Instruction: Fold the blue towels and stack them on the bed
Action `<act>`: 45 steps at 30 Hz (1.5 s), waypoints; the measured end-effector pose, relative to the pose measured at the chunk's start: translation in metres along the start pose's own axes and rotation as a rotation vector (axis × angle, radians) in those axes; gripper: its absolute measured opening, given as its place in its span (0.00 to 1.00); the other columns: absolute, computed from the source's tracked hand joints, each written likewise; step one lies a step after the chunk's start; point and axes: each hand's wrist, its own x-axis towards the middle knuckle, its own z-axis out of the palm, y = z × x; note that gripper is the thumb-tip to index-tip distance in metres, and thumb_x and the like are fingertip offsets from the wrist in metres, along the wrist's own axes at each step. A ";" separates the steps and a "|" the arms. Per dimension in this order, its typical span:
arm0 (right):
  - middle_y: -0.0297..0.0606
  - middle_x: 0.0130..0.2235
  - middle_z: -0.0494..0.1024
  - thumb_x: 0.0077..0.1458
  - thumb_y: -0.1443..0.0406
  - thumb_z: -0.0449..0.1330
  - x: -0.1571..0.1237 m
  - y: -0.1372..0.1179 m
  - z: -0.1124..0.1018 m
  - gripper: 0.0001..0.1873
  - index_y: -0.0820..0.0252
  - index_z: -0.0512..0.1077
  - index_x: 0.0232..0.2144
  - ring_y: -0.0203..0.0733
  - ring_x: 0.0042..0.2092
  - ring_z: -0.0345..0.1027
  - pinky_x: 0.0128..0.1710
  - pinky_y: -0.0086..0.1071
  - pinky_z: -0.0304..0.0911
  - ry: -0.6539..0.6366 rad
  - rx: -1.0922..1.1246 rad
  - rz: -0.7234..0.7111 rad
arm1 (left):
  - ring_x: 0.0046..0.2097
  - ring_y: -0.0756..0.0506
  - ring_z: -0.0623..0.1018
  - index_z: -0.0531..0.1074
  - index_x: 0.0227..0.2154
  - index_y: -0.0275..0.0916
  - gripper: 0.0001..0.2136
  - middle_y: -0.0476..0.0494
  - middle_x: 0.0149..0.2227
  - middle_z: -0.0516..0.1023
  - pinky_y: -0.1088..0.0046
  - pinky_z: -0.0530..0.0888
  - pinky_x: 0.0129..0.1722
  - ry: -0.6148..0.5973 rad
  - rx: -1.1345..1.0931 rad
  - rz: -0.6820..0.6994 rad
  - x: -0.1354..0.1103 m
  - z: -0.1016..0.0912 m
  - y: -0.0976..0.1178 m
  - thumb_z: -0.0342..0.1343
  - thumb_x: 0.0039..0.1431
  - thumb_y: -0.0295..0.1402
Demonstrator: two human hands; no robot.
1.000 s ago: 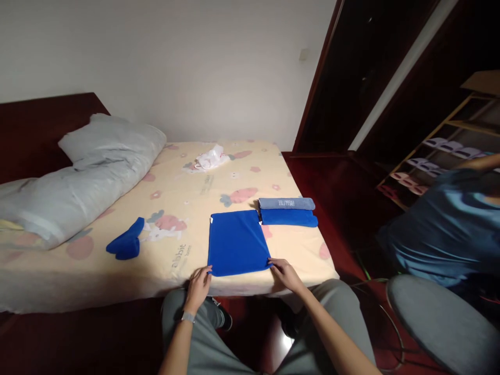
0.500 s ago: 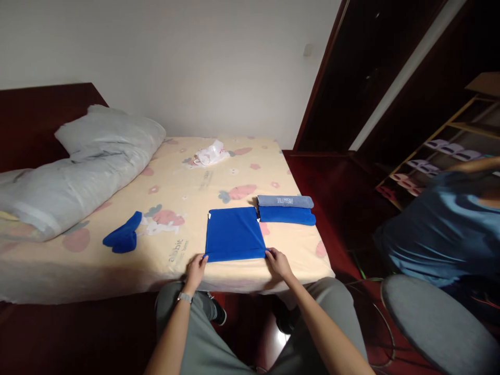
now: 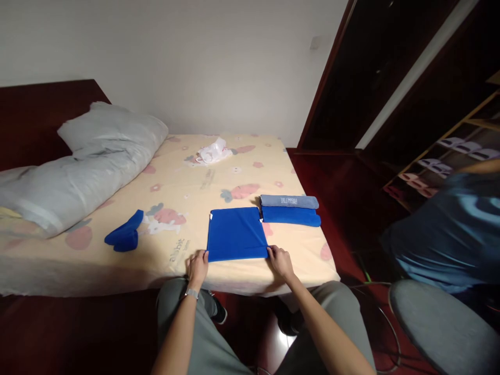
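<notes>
A blue towel [image 3: 237,233] lies flat in a near-square on the bed, close to its front edge. My left hand [image 3: 198,267] pinches the towel's near left corner. At the near right corner, the fingers of my right hand [image 3: 280,262] are closed on the same cloth. Just beyond its right side lies a rolled or folded blue towel [image 3: 291,215], and behind that, touching it, a grey towel roll [image 3: 289,201] with white lettering. Another blue cloth [image 3: 124,233] sits crumpled to the left, apart from both hands.
The bed [image 3: 187,192] has a yellow sheet with printed carrots and rabbits. A grey quilt [image 3: 105,151] is heaped at the left, and a white plastic bag [image 3: 213,151] lies farther back. On the right are a grey stool [image 3: 437,323], a person in blue [image 3: 449,234] and a shoe rack [image 3: 441,140].
The view has shifted slightly. Both hands stay at the towel's near corners, and my left hand has turned a little more upright. The towel keeps its flat shape.
</notes>
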 end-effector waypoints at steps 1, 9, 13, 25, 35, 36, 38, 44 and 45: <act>0.41 0.38 0.82 0.70 0.56 0.43 0.001 -0.001 -0.002 0.22 0.58 0.75 0.43 0.45 0.39 0.75 0.41 0.33 0.58 -0.009 -0.026 -0.019 | 0.47 0.39 0.76 0.74 0.43 0.40 0.15 0.39 0.40 0.81 0.62 0.64 0.48 -0.004 0.008 0.028 -0.002 -0.001 -0.001 0.43 0.70 0.39; 0.46 0.38 0.82 0.67 0.57 0.47 0.006 0.001 0.004 0.19 0.58 0.75 0.40 0.49 0.39 0.75 0.41 0.36 0.59 -0.064 -0.035 -0.062 | 0.45 0.38 0.76 0.75 0.41 0.43 0.11 0.40 0.38 0.81 0.60 0.66 0.48 0.049 -0.038 0.113 -0.008 -0.003 -0.005 0.49 0.66 0.39; 0.46 0.38 0.81 0.67 0.56 0.47 0.002 0.003 0.007 0.19 0.59 0.74 0.43 0.50 0.39 0.74 0.41 0.38 0.59 -0.015 -0.019 -0.051 | 0.46 0.37 0.75 0.74 0.44 0.43 0.12 0.39 0.41 0.80 0.59 0.67 0.48 0.094 -0.016 0.089 -0.009 -0.006 -0.003 0.49 0.65 0.39; 0.43 0.65 0.64 0.68 0.60 0.45 -0.054 -0.093 0.048 0.28 0.58 0.57 0.67 0.52 0.65 0.55 0.64 0.48 0.49 0.080 0.013 -0.414 | 0.70 0.41 0.54 0.49 0.69 0.42 0.27 0.44 0.70 0.55 0.56 0.52 0.69 0.035 0.006 0.652 -0.046 0.002 0.053 0.41 0.69 0.34; 0.45 0.69 0.54 0.69 0.56 0.45 -0.049 -0.075 0.070 0.33 0.62 0.45 0.70 0.50 0.70 0.45 0.68 0.49 0.44 0.084 -0.052 -0.411 | 0.71 0.41 0.52 0.44 0.70 0.45 0.29 0.43 0.71 0.50 0.55 0.54 0.68 -0.023 0.030 0.600 -0.041 0.022 0.026 0.40 0.70 0.44; 0.46 0.69 0.54 0.69 0.56 0.45 -0.047 -0.068 0.067 0.33 0.63 0.46 0.70 0.50 0.70 0.45 0.68 0.49 0.44 0.087 -0.063 -0.395 | 0.71 0.41 0.52 0.44 0.70 0.45 0.29 0.42 0.71 0.50 0.55 0.54 0.68 -0.019 0.023 0.587 -0.041 0.022 0.025 0.40 0.70 0.44; 0.47 0.69 0.54 0.68 0.56 0.46 -0.042 -0.054 0.061 0.33 0.64 0.47 0.70 0.51 0.70 0.46 0.68 0.49 0.45 0.093 -0.084 -0.371 | 0.71 0.42 0.53 0.44 0.70 0.45 0.29 0.42 0.71 0.51 0.56 0.54 0.68 -0.003 0.011 0.553 -0.040 0.023 0.023 0.40 0.70 0.44; 0.47 0.69 0.54 0.68 0.55 0.46 -0.036 -0.017 0.052 0.33 0.65 0.51 0.69 0.51 0.69 0.47 0.68 0.47 0.46 0.091 -0.119 -0.321 | 0.70 0.41 0.57 0.47 0.70 0.38 0.30 0.37 0.70 0.54 0.55 0.54 0.68 0.047 -0.010 0.398 -0.035 0.034 0.009 0.39 0.69 0.46; 0.47 0.69 0.54 0.68 0.54 0.46 -0.036 -0.014 0.051 0.33 0.64 0.51 0.69 0.51 0.69 0.48 0.68 0.47 0.46 0.090 -0.120 -0.324 | 0.70 0.40 0.57 0.48 0.70 0.36 0.31 0.36 0.69 0.55 0.55 0.55 0.68 0.051 -0.014 0.373 -0.035 0.036 0.007 0.39 0.69 0.46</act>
